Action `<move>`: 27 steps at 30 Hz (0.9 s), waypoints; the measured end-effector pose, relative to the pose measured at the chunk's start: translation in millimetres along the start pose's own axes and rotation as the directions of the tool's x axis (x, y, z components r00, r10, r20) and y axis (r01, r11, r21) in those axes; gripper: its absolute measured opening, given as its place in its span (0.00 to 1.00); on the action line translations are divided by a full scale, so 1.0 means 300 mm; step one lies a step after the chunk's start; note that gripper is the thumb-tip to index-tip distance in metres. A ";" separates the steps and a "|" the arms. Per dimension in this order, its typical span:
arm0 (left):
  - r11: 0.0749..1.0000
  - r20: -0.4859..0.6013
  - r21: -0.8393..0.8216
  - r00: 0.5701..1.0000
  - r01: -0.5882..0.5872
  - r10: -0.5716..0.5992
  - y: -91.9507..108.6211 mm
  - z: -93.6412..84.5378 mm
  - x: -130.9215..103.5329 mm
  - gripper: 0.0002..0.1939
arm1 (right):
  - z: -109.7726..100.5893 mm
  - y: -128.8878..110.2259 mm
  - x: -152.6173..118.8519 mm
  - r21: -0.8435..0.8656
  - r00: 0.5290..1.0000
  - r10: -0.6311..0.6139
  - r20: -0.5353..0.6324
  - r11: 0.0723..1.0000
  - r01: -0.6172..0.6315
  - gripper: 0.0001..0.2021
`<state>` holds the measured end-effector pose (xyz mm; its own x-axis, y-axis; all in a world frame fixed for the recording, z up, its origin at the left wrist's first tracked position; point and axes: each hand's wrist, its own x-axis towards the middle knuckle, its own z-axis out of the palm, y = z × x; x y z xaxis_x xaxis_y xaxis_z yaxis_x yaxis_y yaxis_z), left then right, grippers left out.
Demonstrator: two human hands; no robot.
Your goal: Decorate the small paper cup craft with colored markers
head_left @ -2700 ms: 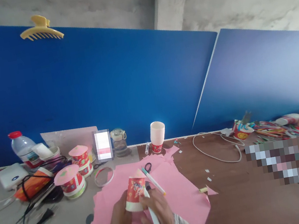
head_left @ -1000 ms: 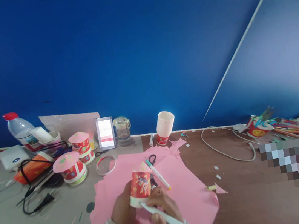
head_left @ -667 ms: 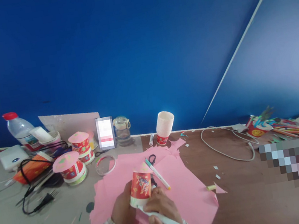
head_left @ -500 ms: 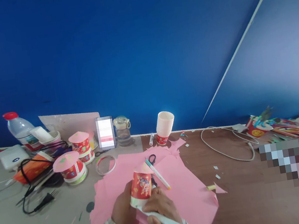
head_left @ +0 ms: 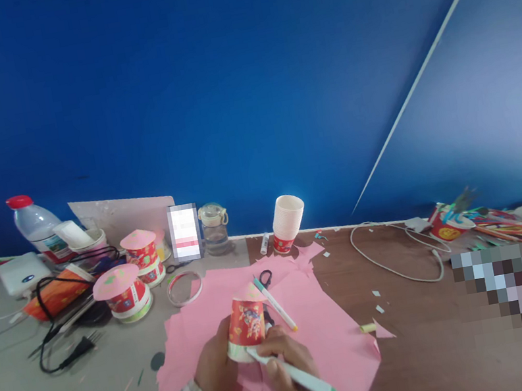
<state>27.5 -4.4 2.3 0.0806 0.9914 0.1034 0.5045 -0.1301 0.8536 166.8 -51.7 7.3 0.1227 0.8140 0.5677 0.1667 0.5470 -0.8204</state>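
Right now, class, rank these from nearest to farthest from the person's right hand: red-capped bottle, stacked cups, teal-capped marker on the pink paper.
1. Teal-capped marker, just beyond the right hand
2. Stacked cups, back near the blue partition
3. Red-capped bottle, far left

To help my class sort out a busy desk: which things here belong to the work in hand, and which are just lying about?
Work in hand:
decorated cup, in the left hand
green-ended marker, in the right hand
pink paper, beneath the hands

Probably just lying about:
red-capped bottle
lidded jar
black plug
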 end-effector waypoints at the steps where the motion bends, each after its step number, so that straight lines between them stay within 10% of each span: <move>1: 1.000 0.000 -0.005 1.000 0.003 -0.003 0.001 0.000 0.000 0.11 | -0.003 0.003 -0.004 0.010 1.000 0.025 0.010 1.000 -0.025 0.13; 27: 0.999 0.020 0.033 1.000 0.019 -0.020 0.039 -0.009 0.000 0.10 | 0.011 0.001 -0.019 -0.088 0.997 -0.068 -0.025 0.994 0.066 0.11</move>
<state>31.2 -5.8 13.5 0.0880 0.9932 0.0764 0.5337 -0.1118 0.8383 163.0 -55.5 3.6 0.1353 0.7697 0.6239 0.2601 0.5800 -0.7720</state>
